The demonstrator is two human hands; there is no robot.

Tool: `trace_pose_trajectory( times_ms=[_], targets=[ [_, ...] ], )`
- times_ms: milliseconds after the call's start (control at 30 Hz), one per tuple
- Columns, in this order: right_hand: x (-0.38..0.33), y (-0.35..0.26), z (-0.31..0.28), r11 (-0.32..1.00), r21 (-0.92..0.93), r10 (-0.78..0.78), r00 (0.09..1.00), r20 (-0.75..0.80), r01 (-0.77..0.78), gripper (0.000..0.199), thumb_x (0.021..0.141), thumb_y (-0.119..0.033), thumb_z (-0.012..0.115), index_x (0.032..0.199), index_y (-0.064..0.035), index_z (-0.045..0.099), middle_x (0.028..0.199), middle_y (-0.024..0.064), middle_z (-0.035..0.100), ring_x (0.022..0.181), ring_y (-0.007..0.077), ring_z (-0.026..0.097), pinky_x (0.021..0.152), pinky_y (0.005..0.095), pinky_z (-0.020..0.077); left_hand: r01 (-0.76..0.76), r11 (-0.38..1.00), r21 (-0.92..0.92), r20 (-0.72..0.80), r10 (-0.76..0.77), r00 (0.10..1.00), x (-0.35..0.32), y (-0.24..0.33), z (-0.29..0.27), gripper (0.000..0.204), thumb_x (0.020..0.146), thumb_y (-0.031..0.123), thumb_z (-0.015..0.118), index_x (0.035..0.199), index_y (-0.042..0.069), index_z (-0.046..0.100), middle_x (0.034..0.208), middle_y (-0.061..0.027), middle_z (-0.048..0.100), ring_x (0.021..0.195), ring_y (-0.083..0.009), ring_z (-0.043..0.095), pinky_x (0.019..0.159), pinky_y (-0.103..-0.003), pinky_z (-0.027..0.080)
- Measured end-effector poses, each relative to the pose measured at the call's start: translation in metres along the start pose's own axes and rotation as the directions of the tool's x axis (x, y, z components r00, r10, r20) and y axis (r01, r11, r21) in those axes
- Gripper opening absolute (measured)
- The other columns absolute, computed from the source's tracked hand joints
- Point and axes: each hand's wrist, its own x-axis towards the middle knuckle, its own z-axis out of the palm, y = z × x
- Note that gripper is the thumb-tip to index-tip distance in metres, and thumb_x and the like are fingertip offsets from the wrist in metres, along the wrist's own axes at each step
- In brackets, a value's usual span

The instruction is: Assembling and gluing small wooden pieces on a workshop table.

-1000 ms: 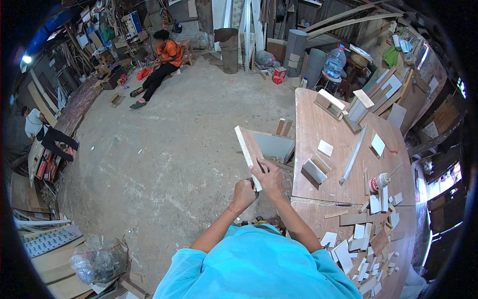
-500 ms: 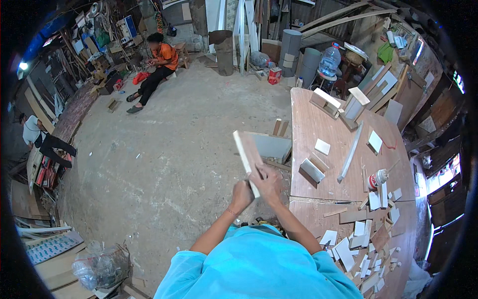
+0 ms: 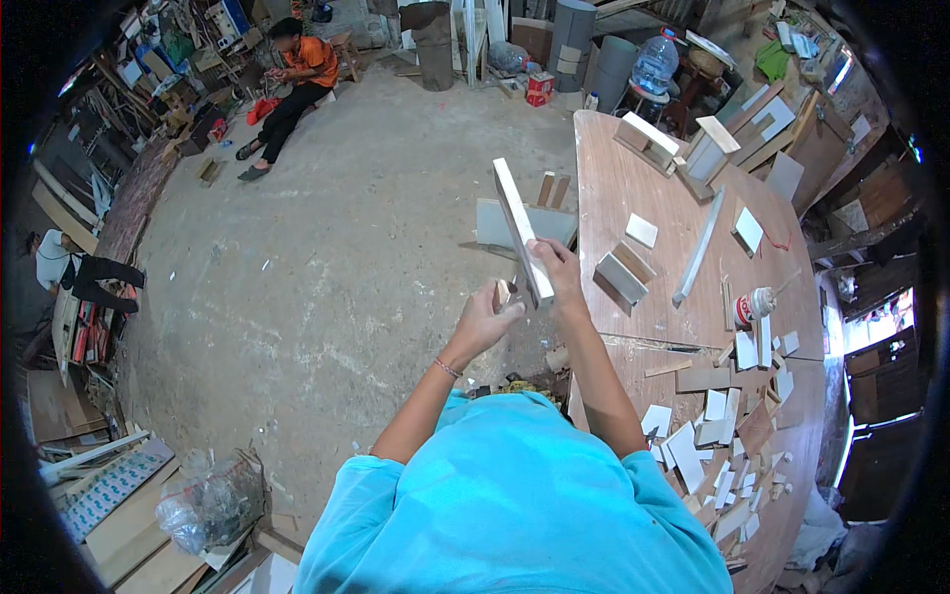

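Note:
In front of my chest, a narrow wooden board (image 3: 519, 223) with a pale, whitish edge slants away from me, its far end tipped leftward. My right hand (image 3: 560, 272) is closed round the board near its lower end, thumb over the pale edge. Just left of that end, my left hand (image 3: 480, 325) grips a small pale block (image 3: 504, 292) between thumb and fingers. Most of the block is hidden by the fingers, so its kind is unclear. A thin gap seems to separate it from the board.
On my right stands a wooden table (image 3: 618, 356) with small box-like wooden assemblies (image 3: 623, 274), a long strip (image 3: 700, 247), a white bottle (image 3: 752, 307) and many offcuts (image 3: 685, 455). A seated person in orange (image 3: 317, 61) is at the far left; another bends at the left edge.
My left hand has come away from the board's lower end, and the small block now shows in it. The board has turned so its pale edge faces up. The view has tilted down.

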Motion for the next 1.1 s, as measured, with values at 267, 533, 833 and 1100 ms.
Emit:
trace_pose_trajectory(
  times_ms=[267,533,833,1100],
  targets=[
    [-0.021,0.000,-0.013,0.905,0.361,0.155,0.964,0.215,-0.226,0.036,0.072,-0.031,0.062,0.092,-0.0018,0.056,0.079,0.0051,0.055,0.069,0.0125,0.054,0.060,0.0257,0.0436,0.187,0.772,-0.608,0.143,-0.125,0.982,0.002,-0.003,-0.001,0.026,0.078,0.013,0.052,0.099,-0.001,0.049,0.078,0.0017,0.049,0.070,-0.0056,0.042,0.064,-0.020,0.036],
    [-0.025,-0.012,-0.009,0.884,0.412,0.119,0.957,0.263,-0.223,0.039,0.073,-0.033,0.060,0.093,-0.0001,0.053,0.075,0.0083,0.056,0.058,0.0129,0.054,0.053,0.0264,0.0469,0.125,0.826,-0.549,0.036,-0.126,0.991,0.006,-0.011,-0.001,0.018,0.078,0.008,0.055,0.091,0.000,0.044,0.079,-0.0048,0.052,0.065,-0.0074,0.048,0.056,-0.022,0.041],
    [-0.026,-0.015,-0.005,0.973,0.167,0.117,0.961,0.252,-0.162,0.040,0.070,-0.028,0.062,0.096,0.0019,0.058,0.076,0.0072,0.056,0.061,0.0123,0.052,0.053,0.0218,0.0405,0.169,0.719,-0.674,0.063,-0.173,0.983,0.009,-0.012,-0.003,0.016,0.075,0.002,0.046,0.090,0.003,0.043,0.074,-0.0022,0.049,0.059,-0.0066,0.043,0.051,-0.023,0.037],
    [-0.032,-0.019,-0.001,0.998,-0.020,-0.049,0.942,0.331,0.059,0.046,0.068,-0.029,0.066,0.103,0.0006,0.058,0.089,0.0109,0.059,0.078,0.0136,0.055,0.068,0.0258,0.0437,0.071,0.994,-0.089,-0.083,-0.078,0.993,0.009,-0.027,0.011,0.028,0.071,0.010,0.056,0.096,-0.001,0.049,0.075,-0.0173,0.057,0.068,-0.0241,0.057,0.060,-0.034,0.044]
  ],
)
